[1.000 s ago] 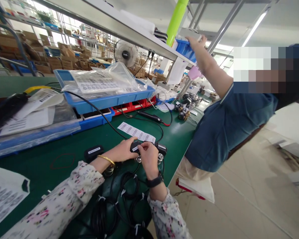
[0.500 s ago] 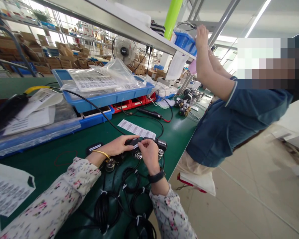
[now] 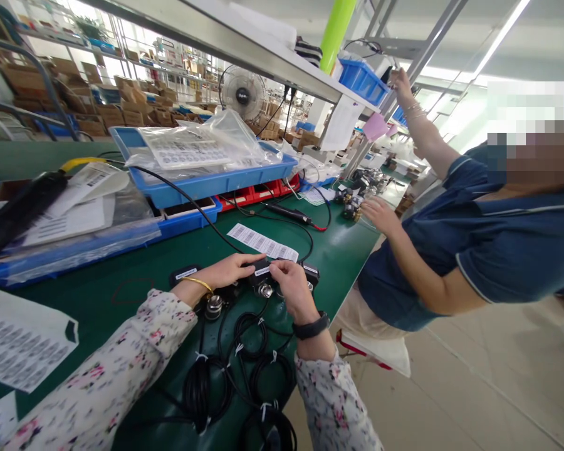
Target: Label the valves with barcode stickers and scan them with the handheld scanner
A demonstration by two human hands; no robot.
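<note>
Both hands meet over a small black sensor unit (image 3: pixel 262 277) with a white label, on the green workbench (image 3: pixel 136 269). My left hand (image 3: pixel 228 270) lies on its left side, fingers stretched along it and holding it down. My right hand (image 3: pixel 292 287) is closed in a pinch at the unit's top, on the label edge. More black units lie beside it, one (image 3: pixel 184 274) to the left and one (image 3: pixel 311 273) to the right. Round metal connectors (image 3: pixel 214 307) and bundled black cables (image 3: pixel 244 369) trail toward me.
A barcode label strip (image 3: pixel 262 242) lies just beyond the hands. Blue trays (image 3: pixel 207 185) with bagged label sheets and red bins (image 3: pixel 254 194) stand behind. A label sheet (image 3: pixel 14 347) is at the left. A person in a blue shirt (image 3: pixel 474 244) stands at the right, reaching up to the shelf.
My right hand slid from the unit's front up to its top label. The person at the right lowered one hand to the bench and moved the other off the blue shelf bin.
</note>
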